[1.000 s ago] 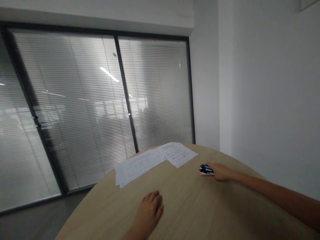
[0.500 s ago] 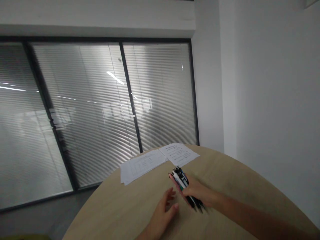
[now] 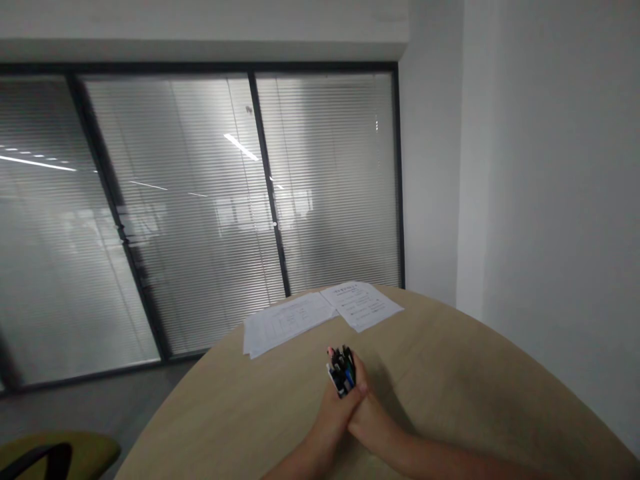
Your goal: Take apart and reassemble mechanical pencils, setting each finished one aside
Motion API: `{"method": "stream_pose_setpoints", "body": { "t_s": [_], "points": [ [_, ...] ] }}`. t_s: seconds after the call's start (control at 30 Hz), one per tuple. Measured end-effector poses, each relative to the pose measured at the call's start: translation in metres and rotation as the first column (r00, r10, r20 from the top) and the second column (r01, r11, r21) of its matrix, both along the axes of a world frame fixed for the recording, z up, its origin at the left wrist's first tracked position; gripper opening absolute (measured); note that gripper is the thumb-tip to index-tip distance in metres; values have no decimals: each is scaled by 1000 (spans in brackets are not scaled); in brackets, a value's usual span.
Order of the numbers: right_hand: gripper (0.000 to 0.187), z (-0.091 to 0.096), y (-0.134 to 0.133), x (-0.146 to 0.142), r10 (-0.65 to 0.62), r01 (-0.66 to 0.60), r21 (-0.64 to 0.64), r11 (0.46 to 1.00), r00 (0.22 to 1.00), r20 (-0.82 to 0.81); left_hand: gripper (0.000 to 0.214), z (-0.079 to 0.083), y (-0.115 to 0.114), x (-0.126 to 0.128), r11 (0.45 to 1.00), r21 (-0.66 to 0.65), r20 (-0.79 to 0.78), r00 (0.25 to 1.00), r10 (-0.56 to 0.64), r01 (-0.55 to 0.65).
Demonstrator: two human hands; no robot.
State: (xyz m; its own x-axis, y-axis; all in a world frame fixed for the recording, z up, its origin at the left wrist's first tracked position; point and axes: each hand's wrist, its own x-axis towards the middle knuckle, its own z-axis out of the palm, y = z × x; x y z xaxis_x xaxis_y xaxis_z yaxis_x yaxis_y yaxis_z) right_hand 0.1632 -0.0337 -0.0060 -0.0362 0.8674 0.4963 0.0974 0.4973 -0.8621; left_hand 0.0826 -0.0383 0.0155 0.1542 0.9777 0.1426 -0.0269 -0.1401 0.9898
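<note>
A bunch of several pens (image 3: 342, 368) stands roughly upright between my two hands, above the wooden table (image 3: 445, 373). My left hand (image 3: 334, 412) is closed round the near left side of the bunch, its thumb lying across toward the other hand. On the right side, my right hand (image 3: 369, 408) is wrapped against the pens and touches the left. Only the upper ends show, mostly black, with bits of white, blue and pink. The lower parts are hidden by my hands.
Printed sheets of paper lie at the table's far side, a left stack (image 3: 287, 323) and a right sheet (image 3: 363, 305). Beyond the edge stands a glass partition (image 3: 330, 180) with blinds. A chair (image 3: 95, 453) is at the lower left, a white wall (image 3: 550, 200) at the right.
My left hand, open beside the pens before, has closed round them. My right hand has moved left with the bunch, turning it from slanted to nearly upright. The view has shifted slightly.
</note>
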Motion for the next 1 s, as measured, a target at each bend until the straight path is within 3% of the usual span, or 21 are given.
{"method": "stream_pose_setpoints", "body": {
  "t_s": [0.13,0.27,0.4,0.5,0.6,0.77,1.0],
  "points": [
    [91,-20,3,-1,-62,62,4,998,988,141,56,-2,7,-5,997,-72,53,999,8,-4],
    [92,-31,1,1,-86,78,47,996,973,214,52,-3,9,-11,996,-65,4,998,56,-56],
    [93,-34,1,5,-120,103,84,991,965,232,42,8,5,-15,998,20,-170,983,63,-60],
    [93,-35,2,7,-113,97,79,992,964,242,37,12,4,-15,994,48,-201,974,103,-96],
    [93,-34,2,9,-59,52,42,998,976,209,39,12,4,-14,992,58,-183,976,122,-113],
    [83,-27,1,11,164,-153,-110,982,982,92,48,13,4,-14,991,48,-183,974,135,-129],
    [68,-16,3,10,259,-267,-135,954,963,-76,49,-1,5,-15,1000,-7,-49,998,-26,26]
  ]
}}
